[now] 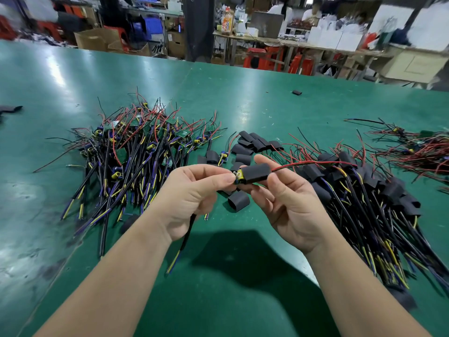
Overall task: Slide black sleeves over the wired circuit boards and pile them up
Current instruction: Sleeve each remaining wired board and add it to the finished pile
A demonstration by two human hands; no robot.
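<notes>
Above the green table, my left hand pinches the exposed end of a wired circuit board, whose black cable hangs down below the palm. My right hand holds a black sleeve that covers most of that board; a red wire leaves the sleeve to the right. A heap of bare wired boards lies to the left. Loose black sleeves lie in the middle, one just under my hands. A pile of sleeved boards lies to the right.
More red-wired parts lie at the far right edge. One stray sleeve sits far back on the table. Beyond the far edge stand benches, cardboard boxes, red stools and seated people.
</notes>
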